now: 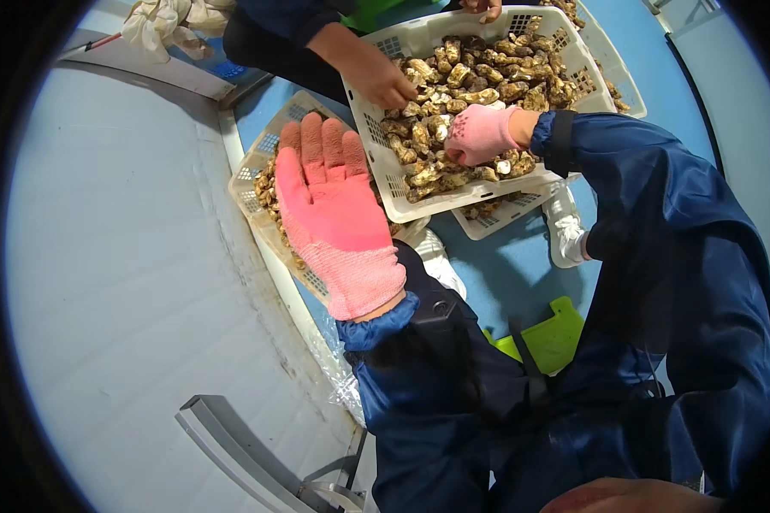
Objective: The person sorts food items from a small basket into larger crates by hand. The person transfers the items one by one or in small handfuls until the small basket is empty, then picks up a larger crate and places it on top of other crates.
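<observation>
My left hand (337,205), in a pink coated knit glove, is raised with its palm towards me. Its fingers are straight, and nothing lies on it. My right hand (482,133), gloved in pink, is curled low over a white plastic crate (439,208). Whether its fingers grip anything is hidden. Knobbly brown-and-cream mushrooms (462,77) fill this crate, several with pale ends. Beneath and behind my left hand sits another perforated crate (240,183), holding smaller brown pieces (266,186).
Opposite me, a co-worker's bare hand (385,80) reaches into the mushrooms; another hand (484,8) is at the far rim. More crates (629,83) stand right and below. A pale panel wall (122,224) borders the left. A green plastic piece (552,336) lies between my legs.
</observation>
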Demonstrator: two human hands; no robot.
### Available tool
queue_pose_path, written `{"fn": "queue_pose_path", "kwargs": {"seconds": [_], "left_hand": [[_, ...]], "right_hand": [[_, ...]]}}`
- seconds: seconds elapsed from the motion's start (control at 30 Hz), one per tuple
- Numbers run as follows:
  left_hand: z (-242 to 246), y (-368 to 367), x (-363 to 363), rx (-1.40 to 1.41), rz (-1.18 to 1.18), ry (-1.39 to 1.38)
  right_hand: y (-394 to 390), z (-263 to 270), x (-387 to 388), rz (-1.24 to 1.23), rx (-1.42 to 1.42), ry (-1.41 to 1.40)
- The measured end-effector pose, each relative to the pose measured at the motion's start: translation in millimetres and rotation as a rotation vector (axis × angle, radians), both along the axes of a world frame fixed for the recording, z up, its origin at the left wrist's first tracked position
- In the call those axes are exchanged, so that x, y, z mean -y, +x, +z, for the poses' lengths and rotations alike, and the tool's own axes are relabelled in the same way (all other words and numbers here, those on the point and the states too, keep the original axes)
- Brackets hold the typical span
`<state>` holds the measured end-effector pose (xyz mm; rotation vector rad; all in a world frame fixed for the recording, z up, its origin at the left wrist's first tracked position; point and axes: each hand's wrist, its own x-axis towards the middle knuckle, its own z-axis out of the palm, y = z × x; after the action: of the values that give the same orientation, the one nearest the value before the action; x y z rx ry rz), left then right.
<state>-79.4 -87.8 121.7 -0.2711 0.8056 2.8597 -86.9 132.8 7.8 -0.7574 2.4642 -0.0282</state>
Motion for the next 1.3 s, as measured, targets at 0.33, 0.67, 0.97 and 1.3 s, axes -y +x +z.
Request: {"fn": "queue_pose_path", "kwargs": {"seconds": [0.33,0.67,0.97,1.3], "left_hand": [[0.6,-3.4,-4.2,0.013,0.006,0.005],[2.2,-0.7,-0.8,-0.01,0.017,0.012],[3.0,-1.6,1.2,-0.004,0.016,0.013],[3.1,-2.5,4.5,-0.019,-0.008,0.043]], "right_hand": [[-19.9,-25.8,16.3,-0.132,-0.184,0.047],[34.6,0.8,-59.4,-0.114,0.058,0.095],[33.6,32.5,-43.9,-0.917,0.329,-0.37],[-24.5,10.8,5.5,-0.467,0.023,-0.254]]}}
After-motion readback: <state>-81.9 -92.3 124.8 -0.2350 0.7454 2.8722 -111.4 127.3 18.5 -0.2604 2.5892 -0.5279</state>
